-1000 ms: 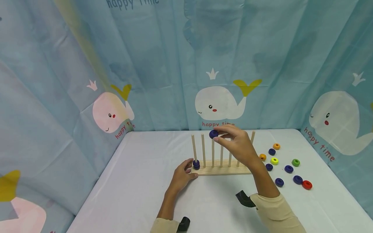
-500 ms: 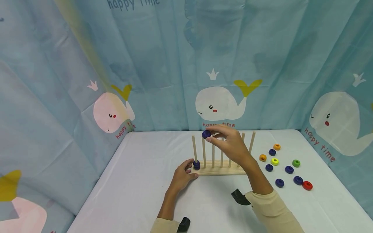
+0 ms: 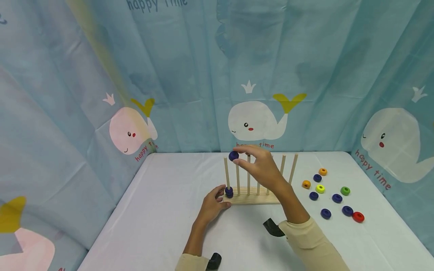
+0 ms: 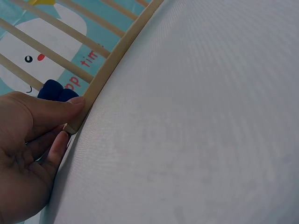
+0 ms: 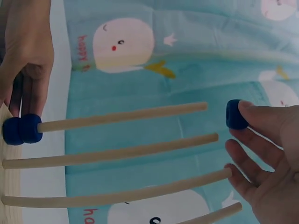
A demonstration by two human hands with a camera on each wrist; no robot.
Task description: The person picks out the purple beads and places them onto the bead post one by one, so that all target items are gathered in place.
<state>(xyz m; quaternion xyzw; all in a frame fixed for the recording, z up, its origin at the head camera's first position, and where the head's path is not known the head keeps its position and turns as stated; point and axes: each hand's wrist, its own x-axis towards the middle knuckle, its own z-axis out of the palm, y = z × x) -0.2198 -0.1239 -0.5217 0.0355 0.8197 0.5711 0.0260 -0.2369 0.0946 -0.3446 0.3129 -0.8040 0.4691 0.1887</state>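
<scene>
My right hand (image 3: pixel 260 168) pinches a dark blue ring bead (image 3: pixel 233 156) between thumb and fingertips. The bead is level with the peg tops, just right of the leftmost peg (image 3: pixel 226 173). In the right wrist view that held bead (image 5: pixel 237 114) is a short way off the peg's tip, with the other fingers spread below it. My left hand (image 3: pixel 211 204) grips the left end of the wooden peg rack (image 3: pixel 261 199), thumb on its front edge (image 4: pixel 84 105). Two dark blue beads (image 3: pixel 229 192) sit stacked at the foot of the leftmost peg.
To the rack's right, loose beads lie scattered on the white table (image 3: pixel 162 210): several dark blue ones (image 3: pixel 326 213), two orange ones (image 3: pixel 306 184), a yellow one (image 3: pixel 320 189), a green one (image 3: pixel 345 191) and a red one (image 3: pixel 358 217). A whale-print curtain (image 3: pixel 190 75) hangs behind.
My right hand has moved left along the peg tops with the blue bead, coming close to the leftmost peg. My left hand has stayed on the rack's end.
</scene>
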